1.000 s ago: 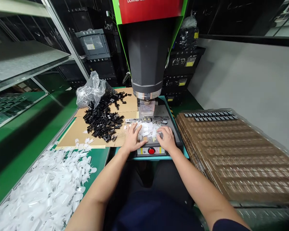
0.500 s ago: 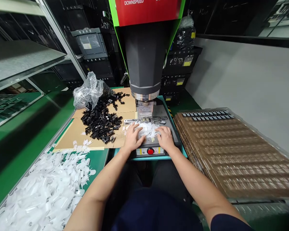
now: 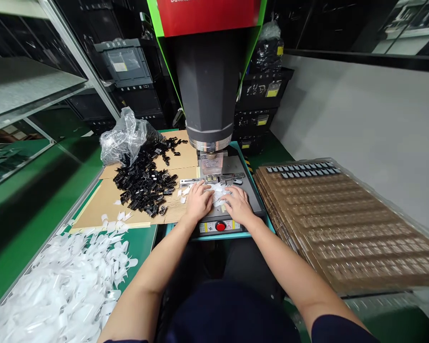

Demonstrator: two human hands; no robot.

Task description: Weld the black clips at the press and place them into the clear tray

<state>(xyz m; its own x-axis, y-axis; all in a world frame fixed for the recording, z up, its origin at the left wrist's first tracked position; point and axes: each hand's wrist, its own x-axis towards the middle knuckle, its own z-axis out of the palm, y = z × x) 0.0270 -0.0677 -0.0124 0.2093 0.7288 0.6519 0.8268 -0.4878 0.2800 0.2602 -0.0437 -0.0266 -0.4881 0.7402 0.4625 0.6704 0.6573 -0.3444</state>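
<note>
Both of my hands rest on the base plate [image 3: 248, 190] of a press machine, just below its grey cylindrical head [image 3: 209, 95]. A small heap of white plastic pieces [image 3: 218, 190] lies between them. My left hand [image 3: 199, 202] has its fingers bunched over the heap's left side. My right hand [image 3: 239, 206] has its fingers drawn together on the right side. A red button [image 3: 220, 226] sits on the machine's front edge, right below my hands. A small metal fixture [image 3: 211, 165] stands under the head, beyond my fingertips.
On the cardboard [image 3: 100, 212] to the left are a pile of small black parts [image 3: 143, 183] and a crumpled plastic bag [image 3: 123, 138]. Many white pieces [image 3: 57, 286] lie at the near left. Stacked brown trays [image 3: 343, 224] fill the right; black crates stand behind.
My hands have moved closer together and their spread fingers have curled in, gathering the white pieces into a smaller heap. The view has shifted slightly to the right.
</note>
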